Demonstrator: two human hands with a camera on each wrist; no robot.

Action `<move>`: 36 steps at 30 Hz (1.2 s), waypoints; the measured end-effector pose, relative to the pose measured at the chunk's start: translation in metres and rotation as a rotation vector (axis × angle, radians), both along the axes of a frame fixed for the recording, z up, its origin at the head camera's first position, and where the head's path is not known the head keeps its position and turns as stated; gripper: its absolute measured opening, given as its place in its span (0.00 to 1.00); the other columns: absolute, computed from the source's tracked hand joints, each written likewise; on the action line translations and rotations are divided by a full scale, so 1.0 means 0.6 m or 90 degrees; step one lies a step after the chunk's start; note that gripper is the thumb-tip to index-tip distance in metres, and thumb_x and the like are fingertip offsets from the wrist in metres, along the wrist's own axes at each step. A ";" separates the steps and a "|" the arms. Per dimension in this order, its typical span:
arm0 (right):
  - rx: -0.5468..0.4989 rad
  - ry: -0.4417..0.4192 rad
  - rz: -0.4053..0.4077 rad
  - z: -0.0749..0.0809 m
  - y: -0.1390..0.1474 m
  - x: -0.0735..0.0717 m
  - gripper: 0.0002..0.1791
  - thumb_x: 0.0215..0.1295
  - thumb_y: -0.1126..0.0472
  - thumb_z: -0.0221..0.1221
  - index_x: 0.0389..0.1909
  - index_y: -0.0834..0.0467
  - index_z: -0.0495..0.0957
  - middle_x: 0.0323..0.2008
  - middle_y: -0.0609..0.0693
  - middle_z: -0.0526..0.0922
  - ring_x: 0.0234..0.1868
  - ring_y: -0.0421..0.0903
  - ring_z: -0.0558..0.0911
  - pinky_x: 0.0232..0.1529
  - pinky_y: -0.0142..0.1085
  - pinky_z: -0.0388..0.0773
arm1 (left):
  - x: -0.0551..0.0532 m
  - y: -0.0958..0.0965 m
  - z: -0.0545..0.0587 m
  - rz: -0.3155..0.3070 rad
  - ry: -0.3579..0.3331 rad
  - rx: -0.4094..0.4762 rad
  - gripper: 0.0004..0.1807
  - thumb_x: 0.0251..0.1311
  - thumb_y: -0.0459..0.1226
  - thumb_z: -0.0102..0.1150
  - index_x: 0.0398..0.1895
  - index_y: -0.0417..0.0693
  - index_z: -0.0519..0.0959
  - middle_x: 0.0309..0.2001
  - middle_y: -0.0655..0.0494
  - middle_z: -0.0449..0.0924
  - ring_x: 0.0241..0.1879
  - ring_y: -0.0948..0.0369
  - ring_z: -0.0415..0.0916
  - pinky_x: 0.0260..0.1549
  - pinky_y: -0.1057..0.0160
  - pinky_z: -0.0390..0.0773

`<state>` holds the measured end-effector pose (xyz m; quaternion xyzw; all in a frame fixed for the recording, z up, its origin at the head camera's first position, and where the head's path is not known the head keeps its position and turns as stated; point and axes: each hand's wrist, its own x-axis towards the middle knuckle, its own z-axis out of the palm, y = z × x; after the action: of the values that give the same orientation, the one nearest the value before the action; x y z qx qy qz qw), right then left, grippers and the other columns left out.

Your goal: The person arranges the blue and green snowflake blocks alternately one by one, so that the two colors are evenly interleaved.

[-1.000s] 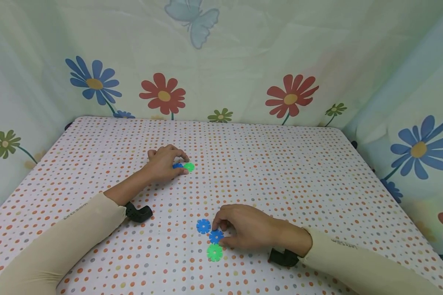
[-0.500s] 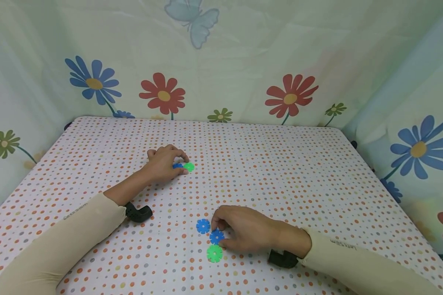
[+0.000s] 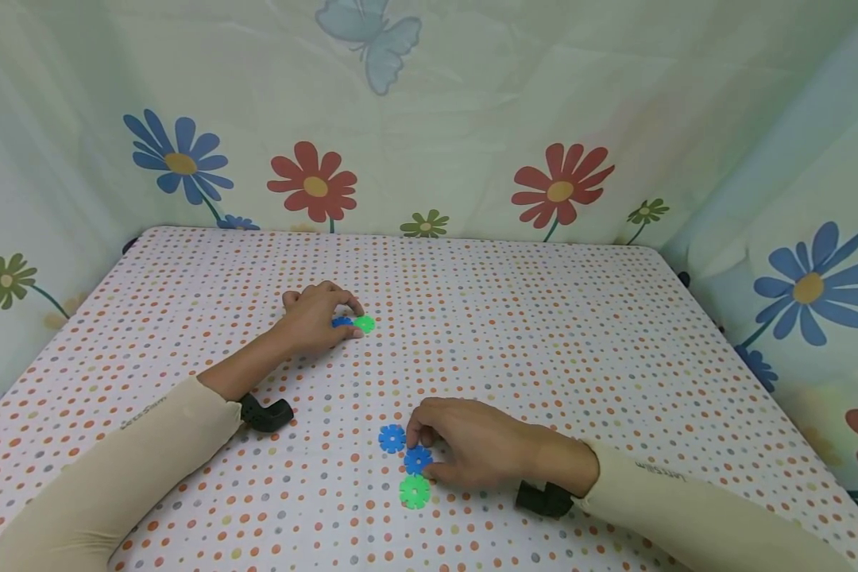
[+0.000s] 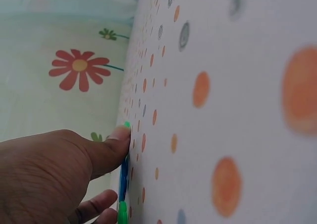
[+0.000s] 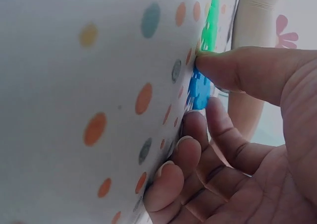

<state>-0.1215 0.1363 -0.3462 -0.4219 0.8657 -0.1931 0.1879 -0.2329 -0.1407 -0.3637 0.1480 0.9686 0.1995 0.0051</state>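
Three notched plastic snowflake discs lie joined in a bent row at the near middle of the table: a blue disc, a second blue disc and a green disc. My right hand pinches the second blue one between thumb and forefinger, its other fingers curled beneath the palm. Farther back, my left hand has thumb and forefinger about another blue disc and green disc. In the left wrist view, a further green disc shows below the blue; the palm hides it from the head view.
A dotted cloth covers the table. Behind it and at both sides hangs a curtain printed with flowers and a butterfly. Black straps with wrist cameras sit under both forearms.
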 end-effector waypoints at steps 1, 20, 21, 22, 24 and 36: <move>-0.001 -0.002 0.000 0.000 0.000 0.000 0.13 0.59 0.57 0.68 0.43 0.46 0.76 0.38 0.36 0.76 0.40 0.30 0.74 0.45 0.28 0.73 | 0.000 0.000 0.000 -0.001 0.002 0.000 0.15 0.58 0.51 0.68 0.47 0.62 0.82 0.61 0.51 0.72 0.58 0.48 0.69 0.49 0.42 0.51; -0.046 -0.018 0.067 -0.004 0.004 -0.005 0.12 0.63 0.58 0.65 0.47 0.46 0.78 0.38 0.36 0.75 0.37 0.33 0.73 0.38 0.24 0.72 | 0.004 -0.001 0.003 0.000 -0.003 0.013 0.15 0.59 0.51 0.67 0.48 0.61 0.82 0.62 0.50 0.71 0.58 0.47 0.68 0.50 0.41 0.51; -0.045 -0.014 0.073 -0.004 0.004 -0.006 0.12 0.64 0.58 0.65 0.47 0.46 0.77 0.38 0.36 0.74 0.37 0.33 0.73 0.39 0.24 0.72 | 0.004 -0.001 0.003 -0.001 -0.004 0.013 0.15 0.59 0.51 0.67 0.48 0.61 0.82 0.62 0.50 0.71 0.58 0.47 0.68 0.50 0.41 0.51; -0.045 -0.012 0.077 -0.004 0.004 -0.007 0.12 0.64 0.57 0.65 0.47 0.46 0.77 0.38 0.36 0.75 0.37 0.33 0.73 0.39 0.24 0.72 | 0.004 -0.002 0.003 -0.001 -0.004 0.013 0.15 0.59 0.51 0.67 0.48 0.61 0.82 0.62 0.50 0.71 0.58 0.47 0.68 0.50 0.41 0.51; -0.045 -0.014 0.082 -0.004 0.005 -0.007 0.12 0.64 0.57 0.65 0.48 0.46 0.77 0.38 0.36 0.75 0.37 0.33 0.73 0.39 0.25 0.71 | 0.003 -0.002 0.002 -0.001 -0.004 0.014 0.15 0.59 0.51 0.67 0.47 0.61 0.82 0.62 0.50 0.71 0.58 0.47 0.68 0.51 0.41 0.51; -0.077 -0.055 0.107 -0.007 0.007 -0.010 0.12 0.66 0.59 0.63 0.50 0.49 0.77 0.34 0.38 0.75 0.32 0.32 0.72 0.36 0.24 0.73 | 0.002 -0.002 -0.001 0.001 -0.001 0.019 0.14 0.57 0.51 0.68 0.46 0.62 0.82 0.62 0.51 0.71 0.58 0.46 0.68 0.51 0.41 0.50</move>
<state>-0.1277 0.1406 -0.3507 -0.4948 0.8050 -0.2468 0.2150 -0.2319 -0.1420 -0.3643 0.1471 0.9657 0.2138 0.0038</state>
